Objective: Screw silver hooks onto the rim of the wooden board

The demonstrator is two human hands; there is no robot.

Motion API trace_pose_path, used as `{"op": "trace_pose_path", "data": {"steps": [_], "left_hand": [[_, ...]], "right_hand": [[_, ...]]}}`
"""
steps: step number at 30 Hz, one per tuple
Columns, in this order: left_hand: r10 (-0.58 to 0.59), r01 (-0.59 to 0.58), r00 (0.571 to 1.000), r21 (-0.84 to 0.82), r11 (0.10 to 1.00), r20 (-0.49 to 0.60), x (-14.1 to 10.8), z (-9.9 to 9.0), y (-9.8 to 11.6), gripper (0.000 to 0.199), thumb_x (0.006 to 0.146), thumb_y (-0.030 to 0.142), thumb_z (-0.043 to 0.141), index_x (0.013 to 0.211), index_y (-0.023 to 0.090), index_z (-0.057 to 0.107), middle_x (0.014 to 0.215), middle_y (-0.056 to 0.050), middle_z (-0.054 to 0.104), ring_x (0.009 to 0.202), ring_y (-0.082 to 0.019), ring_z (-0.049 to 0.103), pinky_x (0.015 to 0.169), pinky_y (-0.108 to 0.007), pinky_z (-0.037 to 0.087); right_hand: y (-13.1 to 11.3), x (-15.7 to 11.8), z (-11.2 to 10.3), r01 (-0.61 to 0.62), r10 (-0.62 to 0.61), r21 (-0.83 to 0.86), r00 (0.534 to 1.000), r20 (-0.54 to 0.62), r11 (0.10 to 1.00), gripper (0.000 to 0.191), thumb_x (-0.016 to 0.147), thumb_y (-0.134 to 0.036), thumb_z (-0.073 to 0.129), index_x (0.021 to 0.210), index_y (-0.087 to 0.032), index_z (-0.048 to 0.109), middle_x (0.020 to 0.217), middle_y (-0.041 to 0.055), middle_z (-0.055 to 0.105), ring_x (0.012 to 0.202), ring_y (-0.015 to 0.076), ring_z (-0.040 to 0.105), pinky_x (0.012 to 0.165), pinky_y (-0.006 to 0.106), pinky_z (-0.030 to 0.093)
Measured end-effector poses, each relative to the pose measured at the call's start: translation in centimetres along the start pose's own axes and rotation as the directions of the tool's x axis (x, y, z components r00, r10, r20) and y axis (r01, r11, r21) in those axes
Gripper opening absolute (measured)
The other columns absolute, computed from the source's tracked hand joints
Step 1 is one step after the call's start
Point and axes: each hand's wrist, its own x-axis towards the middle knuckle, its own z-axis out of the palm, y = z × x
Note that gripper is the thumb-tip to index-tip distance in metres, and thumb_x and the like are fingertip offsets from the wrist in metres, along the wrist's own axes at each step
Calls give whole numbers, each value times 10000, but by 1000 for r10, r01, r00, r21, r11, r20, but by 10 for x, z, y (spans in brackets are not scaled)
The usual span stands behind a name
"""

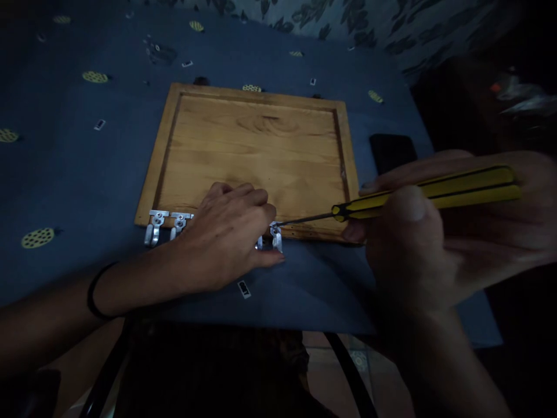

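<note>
A framed wooden board (pixel 261 157) lies flat with its recessed face up. Silver metal hooks (pixel 159 220) line its near edge, their curved ends hanging out past the wood. My left hand (pixel 230 232) rests over the middle of that edge with fingers bent. Its fingertips and thumb close around a metal hook (pixel 275 231), and the hand hides part of the row. In my right hand (pixel 418 238) is a yellow-and-black screwdriver (pixel 435 188), held by its handle. The shaft slants left and its tip meets the hook's plate beside my left fingers.
A blue patterned tablecloth (pixel 87 174) covers the table. To the right of the board lies a dark flat object (pixel 393 151). Clear plastic with small parts (pixel 160 52) sits at the back left. Another clear plastic bag (pixel 526 98) shows at far right. A dark curved chair arm (pixel 350 371) is below the table edge.
</note>
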Motion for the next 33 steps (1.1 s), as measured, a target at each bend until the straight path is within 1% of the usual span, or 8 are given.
{"op": "trace_pose_path", "data": {"steps": [4,13,18,20,25,27,30,33], "left_hand": [[-5,5,1000,-1,1000,9,0,-1,1,328,887,468,837,1000,167,772,1029,-72,723,1055,-321,671,921,-462,471],[10,-10,1000,-3,1000,-12,-1,0,0,316,891,462,835,964,164,761,1019,-73,725,1041,-308,677,914,-446,468],[24,-25,1000,-27,999,-18,-2,2,-2,359,881,490,849,995,163,752,1050,-70,725,1064,-306,678,953,-459,463],[13,-13,1000,-28,1000,-2,-1,1,-2,364,879,488,852,1000,160,751,1058,-74,726,1084,-313,675,960,-464,462],[-17,19,999,-29,999,51,1,-3,2,314,898,445,845,993,161,750,1107,-82,735,1142,-325,666,973,-469,450],[-16,18,999,-27,999,52,1,-3,2,320,901,450,841,1009,163,748,1112,-84,732,1140,-324,663,968,-463,445],[-11,12,999,-22,1000,42,0,-3,2,336,902,463,837,1016,160,746,1068,-79,718,1089,-313,664,958,-456,436],[-5,6,999,-25,1000,33,-1,-2,1,333,902,470,833,984,160,739,1038,-74,707,1059,-304,662,953,-451,431]], "right_hand": [[1,4,3,95,-93,-49,995,32,994,83,878,-268,798,806,-253,759,768,4,735,485,159,612,382,352,444],[4,6,6,105,-104,-19,994,35,994,73,847,-220,812,819,-262,758,756,5,733,473,181,630,360,371,464],[0,13,3,197,-193,-20,974,120,980,166,788,-208,885,756,-287,742,763,10,765,668,252,728,548,429,607],[-7,15,3,125,-122,-8,980,158,992,179,764,-186,915,791,-268,758,815,24,794,672,242,732,574,416,608],[-24,13,5,-140,125,73,976,181,987,224,761,-224,943,919,-321,818,843,-15,787,498,169,628,404,356,514],[-26,13,6,-191,161,133,965,207,973,284,743,-231,956,981,-333,838,874,-9,788,516,173,646,395,346,533],[-27,14,4,-260,214,153,940,265,953,235,830,-242,893,1049,-312,847,917,9,796,539,167,687,480,343,611],[-27,15,2,-243,199,134,940,277,961,163,895,-227,832,1043,-292,845,932,17,798,507,145,685,474,322,609]]}}
